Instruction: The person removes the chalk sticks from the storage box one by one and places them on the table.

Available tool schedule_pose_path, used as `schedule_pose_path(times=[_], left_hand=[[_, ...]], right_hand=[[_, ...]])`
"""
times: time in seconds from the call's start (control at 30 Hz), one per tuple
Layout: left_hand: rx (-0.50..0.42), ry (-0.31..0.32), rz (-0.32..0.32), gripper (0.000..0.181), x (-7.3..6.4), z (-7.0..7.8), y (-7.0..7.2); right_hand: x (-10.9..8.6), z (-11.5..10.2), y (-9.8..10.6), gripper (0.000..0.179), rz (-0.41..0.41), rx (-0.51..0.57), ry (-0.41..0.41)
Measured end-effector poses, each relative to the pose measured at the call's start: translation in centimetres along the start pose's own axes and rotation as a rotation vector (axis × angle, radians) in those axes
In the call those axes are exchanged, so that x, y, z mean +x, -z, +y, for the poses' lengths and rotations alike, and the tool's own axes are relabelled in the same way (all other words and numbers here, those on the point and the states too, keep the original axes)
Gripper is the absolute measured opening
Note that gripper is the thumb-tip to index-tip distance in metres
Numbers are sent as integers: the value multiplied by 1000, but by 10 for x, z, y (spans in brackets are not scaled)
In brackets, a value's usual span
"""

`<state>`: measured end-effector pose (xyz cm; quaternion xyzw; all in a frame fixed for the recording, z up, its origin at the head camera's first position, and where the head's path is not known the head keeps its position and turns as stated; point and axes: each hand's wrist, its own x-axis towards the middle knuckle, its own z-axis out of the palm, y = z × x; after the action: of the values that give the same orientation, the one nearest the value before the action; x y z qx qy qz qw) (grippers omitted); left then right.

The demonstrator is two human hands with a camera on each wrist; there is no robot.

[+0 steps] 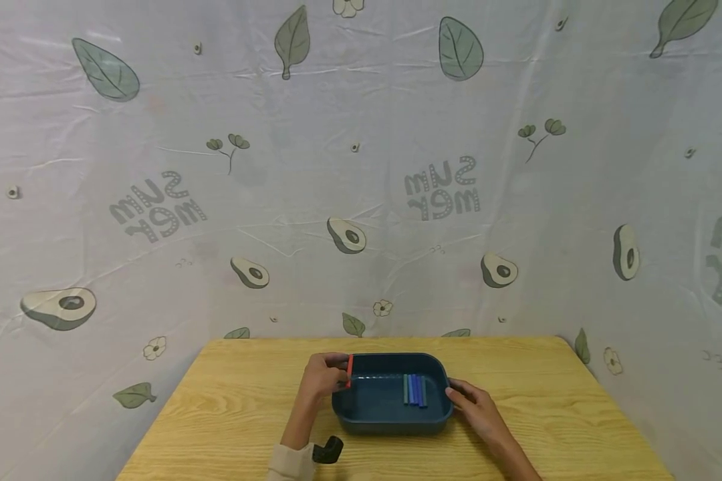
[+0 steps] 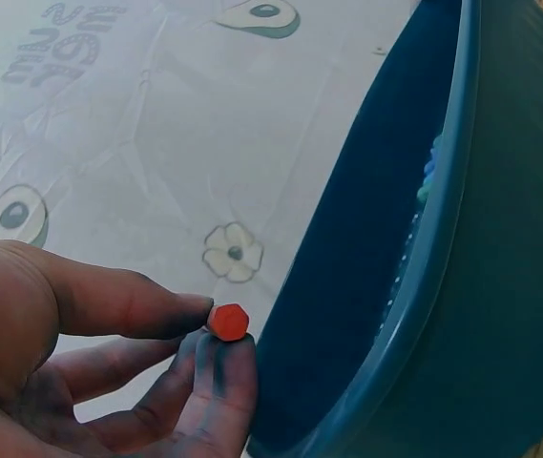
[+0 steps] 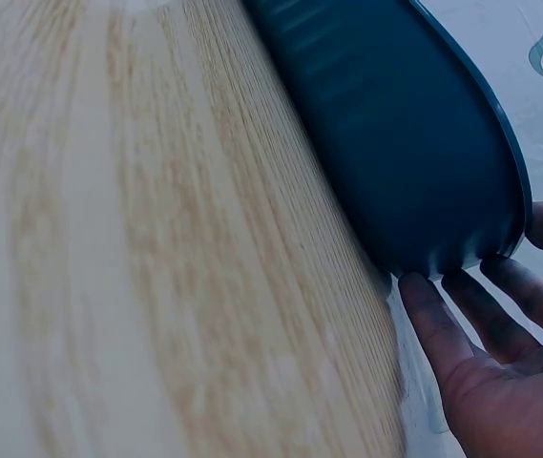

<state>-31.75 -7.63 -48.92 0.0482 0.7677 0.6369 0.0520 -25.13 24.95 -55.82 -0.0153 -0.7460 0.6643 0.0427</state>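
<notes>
A dark teal plastic tray (image 1: 391,427) with rounded corners rests on the table. My left hand (image 1: 326,374) is at its left end, pinching a red crayon-like stick (image 1: 349,371) between thumb and fingers. In the left wrist view the red stick (image 2: 229,322) shows a six-sided end, close to the tray wall (image 2: 457,181). Several blue and green sticks (image 1: 414,390) lie side by side in the tray's right half. My right hand (image 1: 476,406) holds the right end, thumb at the rim and fingertips (image 3: 422,291) against the outer wall.
The wood-grain table (image 1: 541,387) extends around the tray on all sides. Behind it hangs a pale sheet (image 1: 313,280) printed with avocados and leaves. A black strap piece (image 1: 328,450) sits at my left cuff.
</notes>
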Motion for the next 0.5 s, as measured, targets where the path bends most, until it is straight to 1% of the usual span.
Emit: schedule_pose_path(times=[0.13, 0.23, 0.37, 0.5], left_hand=[[-8, 6, 9, 45, -4, -2, 9], [-8, -4, 14, 45, -6, -5, 17], [-34, -1, 25, 47, -8, -8, 28], [-69, 18, 43, 49, -9, -13, 36]], right_hand=[[0, 0, -1, 47, 1, 6, -2], [0, 0, -1, 46, 4, 16, -4], [-1, -2, -1, 46, 6, 24, -6], [0, -2, -1, 47, -2, 20, -7]])
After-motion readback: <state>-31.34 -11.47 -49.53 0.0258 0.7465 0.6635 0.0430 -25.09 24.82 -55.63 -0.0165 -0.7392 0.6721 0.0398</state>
